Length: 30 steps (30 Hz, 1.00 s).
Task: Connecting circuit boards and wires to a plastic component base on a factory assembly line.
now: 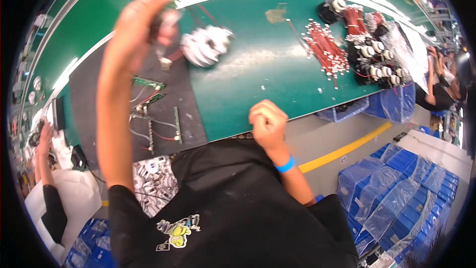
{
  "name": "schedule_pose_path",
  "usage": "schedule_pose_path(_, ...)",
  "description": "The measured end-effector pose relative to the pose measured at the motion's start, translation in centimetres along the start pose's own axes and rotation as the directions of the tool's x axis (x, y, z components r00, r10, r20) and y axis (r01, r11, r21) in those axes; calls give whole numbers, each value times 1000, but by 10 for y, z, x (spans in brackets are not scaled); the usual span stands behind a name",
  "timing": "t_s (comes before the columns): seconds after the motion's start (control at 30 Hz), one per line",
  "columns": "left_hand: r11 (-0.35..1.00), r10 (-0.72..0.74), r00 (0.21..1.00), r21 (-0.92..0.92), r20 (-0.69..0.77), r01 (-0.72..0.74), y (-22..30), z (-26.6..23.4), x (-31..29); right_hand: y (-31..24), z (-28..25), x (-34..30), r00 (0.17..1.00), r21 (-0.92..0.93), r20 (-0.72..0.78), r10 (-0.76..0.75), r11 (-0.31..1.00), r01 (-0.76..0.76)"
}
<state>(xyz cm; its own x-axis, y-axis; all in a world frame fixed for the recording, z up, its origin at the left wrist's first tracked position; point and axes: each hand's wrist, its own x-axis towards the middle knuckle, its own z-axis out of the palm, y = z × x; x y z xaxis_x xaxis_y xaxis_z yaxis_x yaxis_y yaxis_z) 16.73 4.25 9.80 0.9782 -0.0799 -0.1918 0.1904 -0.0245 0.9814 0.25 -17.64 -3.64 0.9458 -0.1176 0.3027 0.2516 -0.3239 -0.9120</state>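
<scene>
Left hand (136, 25) at ten o'clock, blurred, grip impossible to tell; right hand (268, 123) curled mid-dial, nothing visible inside! White ribbed part (206, 45) at eleven, beside the left. Circuit boards (148, 85), nine o'clock, already wired; red leads (325, 49), two o'clock, remain loose.

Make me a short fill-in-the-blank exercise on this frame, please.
1. The hand reaching farther across the table is the person's ____ one.
2. The right hand is closed into a ____.
3. The wristband is coloured ____.
4. The stripe on the floor is ____.

Missing words: left; fist; blue; yellow.
</scene>
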Motion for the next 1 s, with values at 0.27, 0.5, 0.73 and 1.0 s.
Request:
schedule_pose_path(0.27, 975, 203, 975, -67, -93, -210, -2, -113, 118, -1, 8, 3, 988, 0, 113, -106, 994, 107)
schedule_pose_path(0.5, 526, 628, 757, 814, -178, -245, -6, -120, 74, -8, 3, -4, 986, -28, 149, 72, 997, -68)
schedule_pose_path(0.73, 872, -15, 983, 483, 185, -77, 8, -173, -233, -20, 4, 7, 894, -233, 203, 399, 907, -351)
schedule_pose_path(1.0, 989, 21, -185, -7, -983, 146, -314, -273, -494, -78, 76, 29, 726, -236, 679, -110, 904, 358)
